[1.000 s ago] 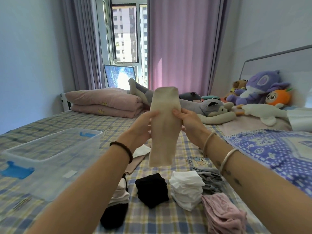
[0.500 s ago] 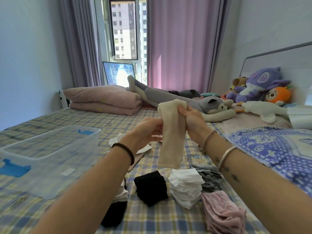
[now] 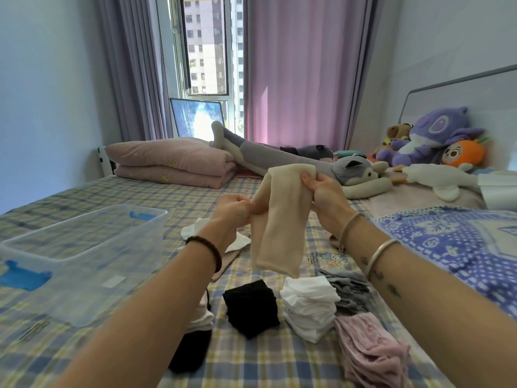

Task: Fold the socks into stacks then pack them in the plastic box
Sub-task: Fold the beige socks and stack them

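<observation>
The cream sock (image 3: 279, 219) has sunk lower, its top now bent over, held in the air above the folded stacks (image 3: 307, 306) on the bed (image 3: 112, 197). The right hand (image 3: 324, 197) pinches its top edge, the left hand (image 3: 232, 211) its side.

A home bedroom: a checked bed (image 3: 117, 197), soft toys (image 3: 436, 135), purple curtains (image 3: 296, 71).

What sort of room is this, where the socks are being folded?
A bedroom, most likely: a wide bed with a blue-and-yellow checked sheet, folded pink quilts at its far end, and soft plush toys piled beside a pale headboard.
</observation>
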### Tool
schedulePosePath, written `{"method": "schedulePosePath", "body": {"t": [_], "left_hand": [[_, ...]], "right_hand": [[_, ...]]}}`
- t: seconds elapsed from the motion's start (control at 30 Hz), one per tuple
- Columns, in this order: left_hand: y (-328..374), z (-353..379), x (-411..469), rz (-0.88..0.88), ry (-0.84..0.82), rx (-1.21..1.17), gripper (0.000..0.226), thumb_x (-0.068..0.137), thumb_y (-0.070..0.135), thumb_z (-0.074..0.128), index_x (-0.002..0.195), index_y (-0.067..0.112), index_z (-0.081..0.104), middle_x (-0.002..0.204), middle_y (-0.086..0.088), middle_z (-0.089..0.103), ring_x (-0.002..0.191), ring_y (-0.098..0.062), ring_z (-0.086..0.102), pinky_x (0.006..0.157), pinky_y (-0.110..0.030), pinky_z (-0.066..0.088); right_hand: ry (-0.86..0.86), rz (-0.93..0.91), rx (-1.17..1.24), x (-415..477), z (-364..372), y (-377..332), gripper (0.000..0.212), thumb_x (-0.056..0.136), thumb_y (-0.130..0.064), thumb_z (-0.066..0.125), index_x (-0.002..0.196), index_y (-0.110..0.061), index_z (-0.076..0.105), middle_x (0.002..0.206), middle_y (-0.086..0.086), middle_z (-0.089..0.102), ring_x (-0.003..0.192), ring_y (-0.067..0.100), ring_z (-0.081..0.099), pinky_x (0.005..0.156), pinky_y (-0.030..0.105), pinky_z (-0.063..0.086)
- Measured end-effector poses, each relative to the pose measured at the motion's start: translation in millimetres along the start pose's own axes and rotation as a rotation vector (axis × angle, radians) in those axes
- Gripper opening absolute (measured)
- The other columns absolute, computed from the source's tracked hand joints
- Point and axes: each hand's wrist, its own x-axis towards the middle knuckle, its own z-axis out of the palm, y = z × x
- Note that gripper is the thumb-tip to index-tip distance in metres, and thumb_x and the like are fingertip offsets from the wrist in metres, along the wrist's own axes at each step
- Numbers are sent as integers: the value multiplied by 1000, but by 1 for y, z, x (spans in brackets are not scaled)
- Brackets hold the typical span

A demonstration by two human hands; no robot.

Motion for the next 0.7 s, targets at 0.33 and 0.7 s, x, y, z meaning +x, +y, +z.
{"method": "schedulePosePath", "body": {"t": [0.33, 0.7], "left_hand": [[5, -2, -6, -51, -393, -187, 14, 86, 28, 57, 90, 19, 67, 80, 2, 65, 73, -11, 58, 66, -27, 46], [-2, 19, 0, 64, -114, -18, 24, 93, 25, 51, 95, 3, 62, 89, -9, 65, 80, -20, 61, 77, -34, 51]], "right_hand": [[-65, -10, -74, -3, 1, -3, 39, 93, -11, 49, 132, -7, 47, 130, 14, 55, 117, 30, 52, 102, 45, 43], [9, -286, -426, -10, 12, 2, 53, 93, -12, 46, 143, -17, 29, 137, 13, 49, 124, 27, 48, 107, 37, 36]]}}
